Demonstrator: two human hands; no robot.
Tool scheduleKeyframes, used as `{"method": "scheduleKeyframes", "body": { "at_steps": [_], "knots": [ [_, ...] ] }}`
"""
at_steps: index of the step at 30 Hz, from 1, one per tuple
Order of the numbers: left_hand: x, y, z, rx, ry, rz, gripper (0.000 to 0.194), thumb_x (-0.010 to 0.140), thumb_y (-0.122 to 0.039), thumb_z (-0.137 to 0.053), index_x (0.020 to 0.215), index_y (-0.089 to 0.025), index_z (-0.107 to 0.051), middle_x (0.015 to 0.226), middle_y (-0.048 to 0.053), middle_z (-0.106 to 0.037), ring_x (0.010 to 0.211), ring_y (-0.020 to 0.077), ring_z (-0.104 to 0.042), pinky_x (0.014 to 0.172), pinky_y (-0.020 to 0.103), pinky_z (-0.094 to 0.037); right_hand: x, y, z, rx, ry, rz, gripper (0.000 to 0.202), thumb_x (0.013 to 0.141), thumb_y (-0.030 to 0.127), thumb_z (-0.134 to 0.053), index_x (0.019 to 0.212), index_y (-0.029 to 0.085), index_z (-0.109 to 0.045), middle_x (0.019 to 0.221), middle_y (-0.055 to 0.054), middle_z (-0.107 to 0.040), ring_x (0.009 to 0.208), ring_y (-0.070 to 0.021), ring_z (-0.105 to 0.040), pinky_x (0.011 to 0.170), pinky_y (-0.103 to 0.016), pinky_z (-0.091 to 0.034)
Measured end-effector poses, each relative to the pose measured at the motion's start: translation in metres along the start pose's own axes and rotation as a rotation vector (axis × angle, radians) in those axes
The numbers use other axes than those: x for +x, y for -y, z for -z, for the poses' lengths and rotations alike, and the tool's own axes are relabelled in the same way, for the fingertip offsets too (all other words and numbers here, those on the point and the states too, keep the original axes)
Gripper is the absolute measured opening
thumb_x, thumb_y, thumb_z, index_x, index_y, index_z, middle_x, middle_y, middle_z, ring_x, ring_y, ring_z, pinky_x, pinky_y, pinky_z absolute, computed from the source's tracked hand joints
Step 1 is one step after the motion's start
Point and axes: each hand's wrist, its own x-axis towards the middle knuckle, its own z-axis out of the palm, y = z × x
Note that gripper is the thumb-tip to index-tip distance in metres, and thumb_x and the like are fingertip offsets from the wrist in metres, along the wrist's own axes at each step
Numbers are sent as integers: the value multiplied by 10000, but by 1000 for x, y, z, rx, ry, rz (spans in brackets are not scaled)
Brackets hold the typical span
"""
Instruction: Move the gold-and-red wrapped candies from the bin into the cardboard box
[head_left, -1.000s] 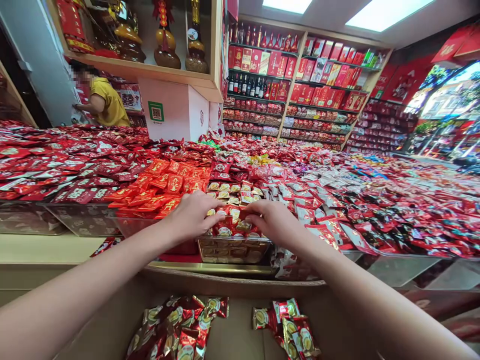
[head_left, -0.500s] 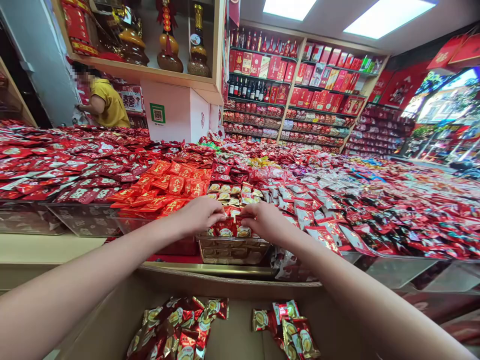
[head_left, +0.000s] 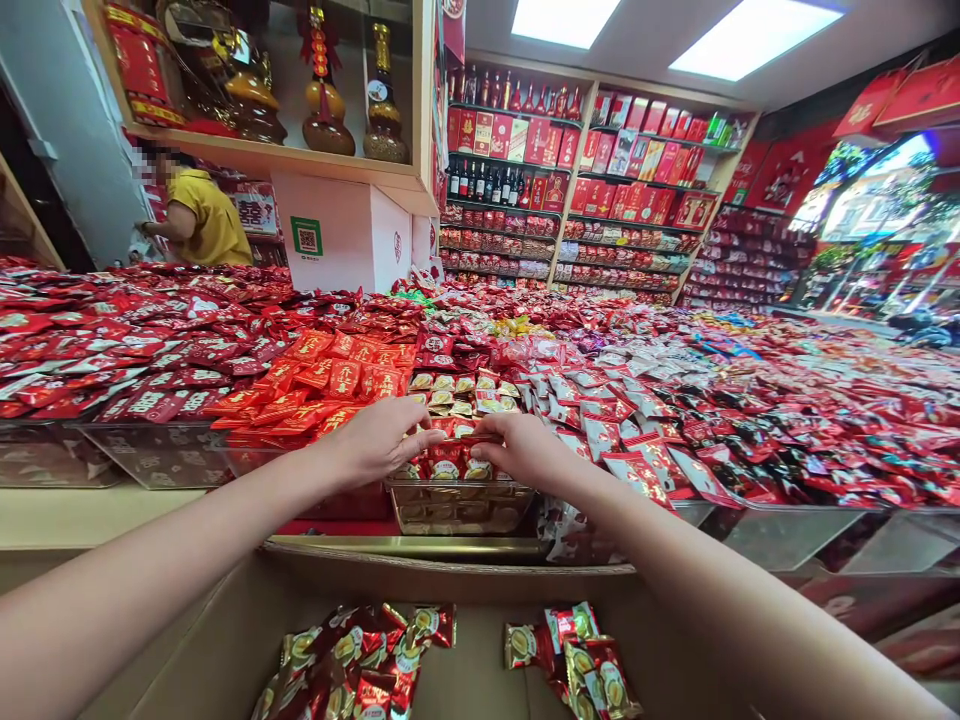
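Note:
My left hand point(head_left: 379, 440) and my right hand point(head_left: 529, 452) meet over a clear plastic bin point(head_left: 457, 512) of small durian candy packets. Between their fingertips is one red durian candy packet point(head_left: 459, 439), seen nearly edge-on; each hand pinches an end, though the fingers partly hide it. Under the hands, red and gold packets point(head_left: 444, 468) stand in a row along the bin's front. Behind them lie more packets point(head_left: 444, 384) in neat rows. Below my forearms, an open cardboard box point(head_left: 465, 640) holds two loose piles of the same candy, a left pile point(head_left: 367, 650) and a right pile point(head_left: 581, 655).
Orange-red packets point(head_left: 345, 380) fill the bin to the left, and white and red packets point(head_left: 600, 410) lie to the right. A white pillar point(head_left: 330, 235) rises behind the candy. Shelves of bottles and boxes point(head_left: 517, 140) line the back. A person in yellow point(head_left: 206, 215) stands far left.
My left hand has turned slightly, its fingers reaching further toward the right hand over the packet. The view has shifted a little; the box's piles look the same.

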Motion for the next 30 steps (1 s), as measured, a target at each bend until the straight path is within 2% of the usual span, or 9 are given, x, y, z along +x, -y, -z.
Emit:
{"method": "scheduleKeyframes", "body": {
  "at_steps": [4,7,11,16,20,24,30],
  "knots": [
    [0,7,-8,68,3,-30,313,867,-408,-352,860,-157,-540,766,51,-586,701,180,-548,607,255,-398,0,1,-2,8,-9,-6,102,704,259,-576,766,191,-620,688,-11,-634,649,-139,-532,593,-242,-335],
    [5,7,-11,107,43,-112,264,851,-397,-408,796,-173,-537,722,24,-581,647,162,-545,548,226,-365,2,0,-6,53,-12,13,93,705,256,-572,754,193,-621,697,-6,-639,667,-137,-539,613,-242,-343],
    [12,6,-11,141,88,-220,254,838,-402,-437,734,-190,-530,673,0,-574,602,149,-536,507,215,-326,3,1,-9,58,-25,27,82,701,235,-564,735,194,-625,683,-2,-640,663,-134,-541,609,-238,-343],
    [16,4,-6,164,106,-289,246,832,-401,-451,715,-200,-533,640,-16,-574,575,139,-536,473,210,-297,0,3,-5,-55,-47,17,137,705,308,-561,700,192,-633,721,-29,-643,727,-160,-546,632,-255,-352],
    [18,-2,2,172,73,-291,295,796,-459,-478,754,-181,-567,681,13,-580,621,158,-535,529,223,-339,-4,0,8,-52,-28,14,217,736,365,-519,821,206,-639,815,-40,-658,789,-176,-560,671,-271,-376],
    [22,-9,6,140,0,-250,379,791,-495,-458,885,-145,-569,793,64,-573,758,191,-523,652,257,-380,-7,-4,22,-99,8,-24,274,731,311,-522,958,191,-618,959,-62,-648,855,-185,-567,720,-274,-393],
    [33,-24,5,132,40,-239,289,808,-403,-482,742,-150,-608,724,55,-571,704,183,-528,617,258,-391,-10,-5,21,-250,107,-86,176,732,179,-496,808,198,-653,811,-35,-676,768,-168,-579,668,-259,-375]
  ]
}}
